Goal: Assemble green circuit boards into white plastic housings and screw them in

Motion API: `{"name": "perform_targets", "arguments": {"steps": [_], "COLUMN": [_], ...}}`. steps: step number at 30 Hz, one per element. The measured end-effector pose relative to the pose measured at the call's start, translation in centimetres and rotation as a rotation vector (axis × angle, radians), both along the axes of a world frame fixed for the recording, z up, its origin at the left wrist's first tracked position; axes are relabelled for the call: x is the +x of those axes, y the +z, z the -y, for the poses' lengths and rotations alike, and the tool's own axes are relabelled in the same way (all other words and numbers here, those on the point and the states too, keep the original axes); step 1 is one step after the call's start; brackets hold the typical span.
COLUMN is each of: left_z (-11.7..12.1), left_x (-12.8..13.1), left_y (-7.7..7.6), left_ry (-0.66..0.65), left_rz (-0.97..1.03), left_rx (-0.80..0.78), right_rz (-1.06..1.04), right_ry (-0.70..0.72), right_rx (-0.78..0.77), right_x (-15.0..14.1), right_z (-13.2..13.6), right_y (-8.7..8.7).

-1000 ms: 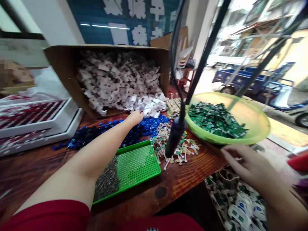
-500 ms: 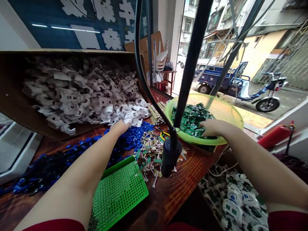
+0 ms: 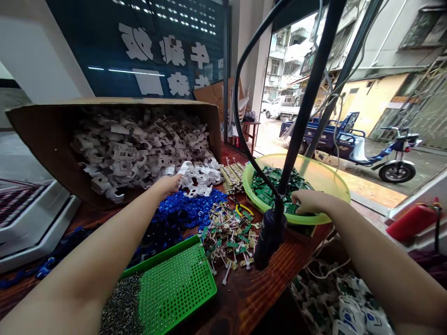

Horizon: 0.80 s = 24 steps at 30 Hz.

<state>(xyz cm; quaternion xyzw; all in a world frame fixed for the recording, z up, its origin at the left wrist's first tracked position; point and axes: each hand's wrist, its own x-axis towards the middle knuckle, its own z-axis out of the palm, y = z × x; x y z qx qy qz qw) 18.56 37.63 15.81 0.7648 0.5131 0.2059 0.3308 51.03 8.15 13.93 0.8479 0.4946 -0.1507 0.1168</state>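
Note:
My left hand (image 3: 170, 184) reaches to the front of the heap of white plastic shells (image 3: 139, 153), its fingers closed on the edge of a white plastic shell (image 3: 186, 168). Below it lie small blue plastic rings (image 3: 190, 207). Over on the right, my right hand (image 3: 306, 201) is inside a yellow basin (image 3: 335, 179), fingers curled down among green circuit boards (image 3: 272, 184). What its fingertips grip, if anything, is hidden.
A cardboard box (image 3: 38, 139) on its side holds the shells. A green perforated tray (image 3: 174, 284) contains dark screws (image 3: 122, 302). Wired small boards (image 3: 230, 237) and yellow-handled pliers (image 3: 244, 208) lie mid-table. A black stand (image 3: 270, 237) rises between my arms. Assembled shells (image 3: 349, 307) sit below right.
The view has shifted, so the box and table appear lower and farther right. My left hand has drawn back slightly at the shells; my right hand stays in the basin.

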Motion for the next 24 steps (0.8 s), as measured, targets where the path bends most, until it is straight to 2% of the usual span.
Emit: {"name": "perform_targets", "arguments": {"steps": [3, 6, 9, 10, 12, 14, 16, 17, 18, 20, 21, 24], "left_z": [1.8, 5.7, 11.0, 12.9, 16.6, 20.0, 22.8, 24.0, 24.9, 26.3, 26.8, 27.7], "left_x": [-2.2, -6.0, -10.5, -11.9, -14.1, -15.4, -15.9, -15.9, -15.9, -16.0, -16.0, -16.5], "left_y": [0.8, 1.1, 0.2, -0.4, -1.7, -3.1, -4.4, -5.1, -5.7, -6.8, -7.2, -8.0], "left_ry": [-0.03, -0.107, -0.156, -0.18, -0.157, -0.099, -0.036, -0.005, 0.019, 0.017, -0.022, -0.15], "left_rz": [0.205, 0.397, 0.546, 0.637, 0.688, 0.719, 0.748, 0.761, 0.773, 0.807, 0.833, 0.947], "left_rx": [-0.258, -0.425, -0.529, -0.621, -0.74, -0.798, -0.83, -0.848, -0.863, -0.896, -0.924, -1.04], "right_rz": [-0.001, -0.014, -0.004, 0.007, 0.03, 0.047, 0.008, -0.213, -0.425, -0.734, -0.836, -1.079], "right_ry": [0.01, 0.007, -0.05, -0.081, -0.157, -0.237, -0.275, -0.23, -0.167, -0.003, 0.078, 0.355], "right_rx": [0.06, 0.158, 0.345, 0.433, 0.629, 0.826, 1.032, 1.242, 1.353, 1.337, 1.255, 0.832], "right_x": [-0.2, -0.3, -0.3, -0.4, -1.2, -3.2, -6.8, -9.1, -11.6, -16.8, -19.2, -24.7], "right_z": [0.7, 1.5, 2.6, 3.1, 4.6, 6.4, 8.2, 8.9, 9.5, 9.9, 9.6, 7.3], "right_y": [0.0, 0.1, 1.1, 1.6, 2.5, 3.0, 2.8, 2.4, 1.9, 0.7, 0.1, -1.5]}}
